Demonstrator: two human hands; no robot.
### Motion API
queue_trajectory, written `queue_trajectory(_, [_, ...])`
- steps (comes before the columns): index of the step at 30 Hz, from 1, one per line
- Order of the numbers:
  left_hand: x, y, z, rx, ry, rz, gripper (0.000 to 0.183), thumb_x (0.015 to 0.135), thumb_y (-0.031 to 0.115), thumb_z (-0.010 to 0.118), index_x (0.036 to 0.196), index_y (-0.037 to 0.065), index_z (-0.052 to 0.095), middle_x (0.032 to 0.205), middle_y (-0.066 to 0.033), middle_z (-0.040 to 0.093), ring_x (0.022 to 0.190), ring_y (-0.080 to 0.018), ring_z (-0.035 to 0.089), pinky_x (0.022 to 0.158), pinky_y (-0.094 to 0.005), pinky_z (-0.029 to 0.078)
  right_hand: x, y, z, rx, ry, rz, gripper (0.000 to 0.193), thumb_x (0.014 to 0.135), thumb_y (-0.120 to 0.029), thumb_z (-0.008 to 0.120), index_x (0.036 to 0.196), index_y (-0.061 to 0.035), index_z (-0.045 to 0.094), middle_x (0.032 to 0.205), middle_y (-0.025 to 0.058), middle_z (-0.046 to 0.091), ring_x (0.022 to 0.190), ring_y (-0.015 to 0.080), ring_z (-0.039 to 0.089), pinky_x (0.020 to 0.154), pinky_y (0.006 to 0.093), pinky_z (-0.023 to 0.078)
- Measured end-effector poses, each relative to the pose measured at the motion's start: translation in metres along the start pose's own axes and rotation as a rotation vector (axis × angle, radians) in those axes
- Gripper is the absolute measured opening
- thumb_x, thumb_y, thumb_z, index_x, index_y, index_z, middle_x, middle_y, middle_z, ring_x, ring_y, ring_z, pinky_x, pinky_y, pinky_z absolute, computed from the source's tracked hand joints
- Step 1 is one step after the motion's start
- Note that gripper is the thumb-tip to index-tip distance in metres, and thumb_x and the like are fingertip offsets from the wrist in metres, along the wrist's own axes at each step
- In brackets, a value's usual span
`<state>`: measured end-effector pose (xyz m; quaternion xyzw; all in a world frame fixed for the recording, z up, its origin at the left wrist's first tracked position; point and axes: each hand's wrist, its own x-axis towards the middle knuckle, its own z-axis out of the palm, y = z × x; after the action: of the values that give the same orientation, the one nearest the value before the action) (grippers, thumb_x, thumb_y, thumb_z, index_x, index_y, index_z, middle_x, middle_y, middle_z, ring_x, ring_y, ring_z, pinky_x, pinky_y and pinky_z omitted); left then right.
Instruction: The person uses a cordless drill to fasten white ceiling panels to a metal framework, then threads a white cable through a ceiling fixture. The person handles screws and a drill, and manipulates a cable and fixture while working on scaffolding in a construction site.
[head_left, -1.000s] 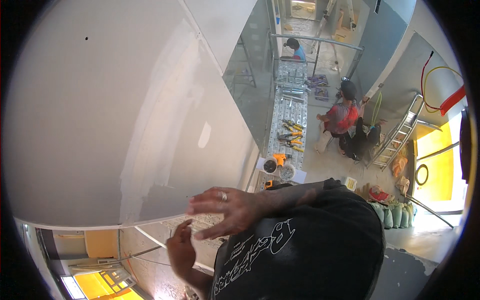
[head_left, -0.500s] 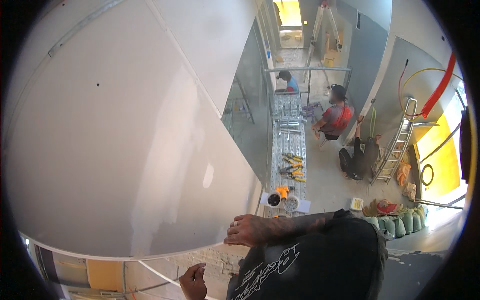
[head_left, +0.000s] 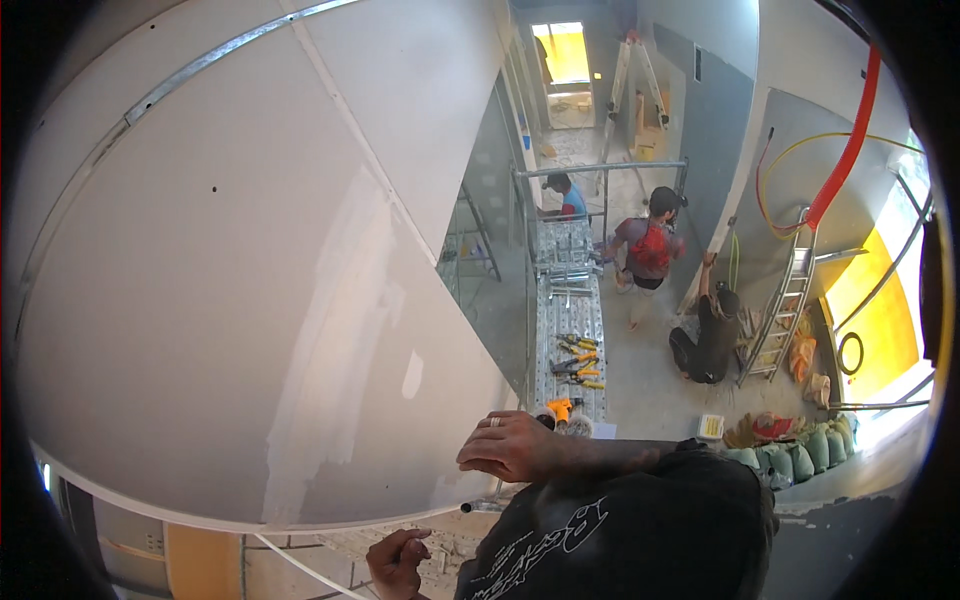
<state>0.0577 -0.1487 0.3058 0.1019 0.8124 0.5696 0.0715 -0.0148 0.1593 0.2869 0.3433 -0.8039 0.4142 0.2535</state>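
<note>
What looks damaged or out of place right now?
The wall has a small dark spot, possibly a hole, toward the upper left, plus a broad ragged white smear with a smaller patch beside it; these break its otherwise plain surface.

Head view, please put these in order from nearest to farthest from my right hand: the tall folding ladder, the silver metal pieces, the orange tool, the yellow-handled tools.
From your right hand:
1. Orange tool: just beyond, slightly right.
2. Yellow-handled tools: farther along the platform.
3. Silver metal pieces: farther up the platform.
4. Tall folding ladder: far back, beyond the platform.
</note>
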Motion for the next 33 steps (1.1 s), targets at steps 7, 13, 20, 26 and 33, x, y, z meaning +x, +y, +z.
queue_trajectory(7, [0.003, 0.009, 0.019, -0.106, 0.024, -0.081, 0.023, 0.102, 0.013, 0.060, 0.113, -0.004, 0.071, 0.072, -0.0025, 0.063, 0.063, -0.0086, 0.050, 0.057, -0.0241, 0.041, -0.001, -0.008, 0.006, 0.089, -0.063, -0.040, 0.013, 0.095, -0.023, 0.071, 0.098, -0.0104, 0.070, 0.094, 0.0048, 0.073, 0.088, 0.0218, 0.071, 0.079, 0.0376, 0.055])
queue_trajectory(13, [0.007, 0.012, 0.018, -0.021, -0.024, -0.119, 0.020, 0.099, 0.010, 0.062, 0.110, -0.003, 0.072, 0.074, -0.0069, 0.066, 0.065, -0.0116, 0.057, 0.061, -0.0258, 0.046, -0.001, -0.015, 0.019, 0.136, -0.056, -0.076, 0.013, 0.095, -0.022, 0.071, 0.099, -0.0101, 0.070, 0.093, 0.0049, 0.073, 0.087, 0.0227, 0.070, 0.078, 0.0379, 0.055])
queue_trajectory(20, [0.001, -0.008, 0.025, -0.103, -0.112, -0.159, 0.016, 0.096, 0.002, 0.064, 0.108, -0.003, 0.072, 0.078, -0.0078, 0.070, 0.069, -0.0112, 0.064, 0.065, -0.0251, 0.051, -0.006, -0.027, 0.028, 0.089, 0.020, 0.050, 0.013, 0.090, -0.020, 0.077, 0.096, -0.0097, 0.071, 0.088, 0.0061, 0.073, 0.079, 0.0216, 0.072, 0.072, 0.0366, 0.055])
queue_trajectory(26, [0.004, -0.012, 0.041, -0.213, -0.126, -0.133, 0.011, 0.094, -0.002, 0.065, 0.104, -0.004, 0.067, 0.087, -0.0089, 0.071, 0.072, -0.0124, 0.067, 0.070, -0.0262, 0.055, -0.011, -0.037, 0.034, 0.174, 0.060, 0.181, 0.012, 0.088, -0.017, 0.078, 0.093, -0.0079, 0.071, 0.084, 0.0077, 0.073, 0.076, 0.0238, 0.072, 0.070, 0.0378, 0.055])
queue_trajectory(33, [0.004, -0.015, 0.055, -0.248, -0.122, -0.097, 0.011, 0.093, -0.005, 0.064, 0.104, -0.004, 0.066, 0.092, -0.0093, 0.071, 0.075, -0.0131, 0.068, 0.071, -0.0271, 0.055, -0.015, -0.035, 0.033, 0.204, 0.064, 0.174, 0.012, 0.088, -0.013, 0.078, 0.093, -0.0055, 0.071, 0.084, 0.0092, 0.073, 0.076, 0.0256, 0.072, 0.070, 0.0386, 0.055])
